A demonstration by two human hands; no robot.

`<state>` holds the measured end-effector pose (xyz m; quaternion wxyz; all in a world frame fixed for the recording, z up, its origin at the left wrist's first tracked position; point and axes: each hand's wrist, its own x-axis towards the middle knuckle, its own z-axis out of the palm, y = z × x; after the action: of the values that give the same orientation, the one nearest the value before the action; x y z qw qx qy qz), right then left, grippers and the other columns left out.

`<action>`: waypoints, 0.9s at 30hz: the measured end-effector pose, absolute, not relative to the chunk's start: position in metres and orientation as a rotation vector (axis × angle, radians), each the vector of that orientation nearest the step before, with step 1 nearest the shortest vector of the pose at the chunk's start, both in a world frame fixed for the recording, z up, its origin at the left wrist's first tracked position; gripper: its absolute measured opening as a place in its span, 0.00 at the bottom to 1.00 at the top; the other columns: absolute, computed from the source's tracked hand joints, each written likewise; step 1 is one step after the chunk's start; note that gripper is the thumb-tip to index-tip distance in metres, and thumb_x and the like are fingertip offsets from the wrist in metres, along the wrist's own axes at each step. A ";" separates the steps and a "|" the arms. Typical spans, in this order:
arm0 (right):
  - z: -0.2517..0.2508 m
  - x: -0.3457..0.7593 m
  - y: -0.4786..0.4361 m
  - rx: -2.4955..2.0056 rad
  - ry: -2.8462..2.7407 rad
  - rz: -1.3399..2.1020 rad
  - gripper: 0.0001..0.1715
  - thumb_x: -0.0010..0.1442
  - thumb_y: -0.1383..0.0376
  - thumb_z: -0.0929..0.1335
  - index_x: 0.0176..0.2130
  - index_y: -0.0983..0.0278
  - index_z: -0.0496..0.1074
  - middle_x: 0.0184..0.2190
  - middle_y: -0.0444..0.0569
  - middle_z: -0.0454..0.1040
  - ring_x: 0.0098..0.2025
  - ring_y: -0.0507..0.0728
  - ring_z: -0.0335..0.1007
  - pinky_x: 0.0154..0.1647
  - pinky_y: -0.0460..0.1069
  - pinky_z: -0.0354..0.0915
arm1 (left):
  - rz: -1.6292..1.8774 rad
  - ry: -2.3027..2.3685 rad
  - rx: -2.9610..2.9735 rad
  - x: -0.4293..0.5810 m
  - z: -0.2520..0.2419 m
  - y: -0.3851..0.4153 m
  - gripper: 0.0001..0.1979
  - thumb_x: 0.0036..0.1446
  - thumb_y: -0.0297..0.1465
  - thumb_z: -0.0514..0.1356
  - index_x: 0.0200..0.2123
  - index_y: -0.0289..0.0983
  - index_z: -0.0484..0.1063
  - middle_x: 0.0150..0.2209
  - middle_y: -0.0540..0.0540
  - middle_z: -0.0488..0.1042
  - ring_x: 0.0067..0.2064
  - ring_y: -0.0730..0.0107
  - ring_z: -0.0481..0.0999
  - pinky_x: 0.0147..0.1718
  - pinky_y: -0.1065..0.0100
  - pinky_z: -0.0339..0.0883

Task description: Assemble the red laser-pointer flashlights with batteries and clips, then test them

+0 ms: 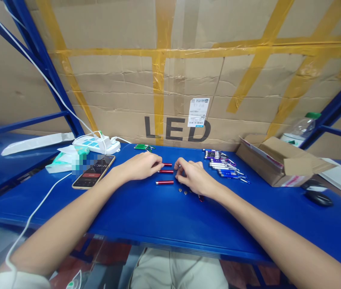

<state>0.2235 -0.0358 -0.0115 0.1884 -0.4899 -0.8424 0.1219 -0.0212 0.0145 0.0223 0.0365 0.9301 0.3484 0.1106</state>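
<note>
Near the middle of a blue table (146, 216), three red tubes (165, 183) lie one behind another. My left hand (143, 165) hides the farthest one's left end; its fingertips are bunched, and I cannot tell whether they grip. My right hand (196, 177) curls just beside the tubes' right ends, thumb and forefinger bent; whether they pinch anything is unclear. Next to it lie small metal pieces (180, 190) and a dark red item (201, 198), mostly covered. Farther right, silver tubes (218, 165) lie among blue and purple ones, overlapping too closely to count. Beyond, an opened cardboard box (274, 164) partly hides a green-capped bottle (304, 125).
</note>
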 end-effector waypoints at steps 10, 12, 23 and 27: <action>-0.010 0.222 -0.035 -1.439 -2.323 0.504 0.05 0.71 0.68 0.68 0.44 0.59 0.67 0.36 0.41 0.84 0.43 0.59 0.78 0.46 0.53 0.52 | 0.308 1.082 2.855 -0.021 0.022 0.015 0.18 0.73 0.37 0.54 0.30 0.39 0.72 0.31 0.45 0.79 0.31 0.64 0.73 0.32 0.64 0.56; -0.008 0.222 -0.036 -1.453 -2.324 0.484 0.04 0.71 0.67 0.69 0.44 0.59 0.68 0.36 0.41 0.84 0.44 0.60 0.78 0.48 0.54 0.52 | 0.312 1.081 2.855 -0.021 0.023 0.015 0.18 0.73 0.37 0.54 0.30 0.38 0.73 0.30 0.45 0.78 0.30 0.64 0.72 0.32 0.64 0.56; -0.001 0.218 -0.038 -1.546 -2.232 0.642 0.11 0.62 0.74 0.70 0.41 0.59 0.69 0.35 0.41 0.84 0.40 0.58 0.79 0.44 0.52 0.58 | 0.319 1.092 2.846 -0.021 0.022 0.016 0.17 0.73 0.36 0.54 0.29 0.39 0.70 0.30 0.46 0.77 0.31 0.65 0.72 0.32 0.64 0.55; 0.001 0.218 -0.038 -1.516 -2.176 0.757 0.11 0.60 0.72 0.71 0.40 0.59 0.69 0.35 0.41 0.83 0.37 0.57 0.79 0.41 0.51 0.60 | 0.319 1.095 2.851 -0.021 0.023 0.015 0.18 0.73 0.37 0.54 0.29 0.39 0.70 0.30 0.46 0.77 0.30 0.64 0.71 0.32 0.64 0.55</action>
<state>0.2176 -0.0383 0.0007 0.1907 -0.5397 -0.7744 0.2695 -0.0213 0.0151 0.0232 0.0353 0.9279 0.3562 0.1037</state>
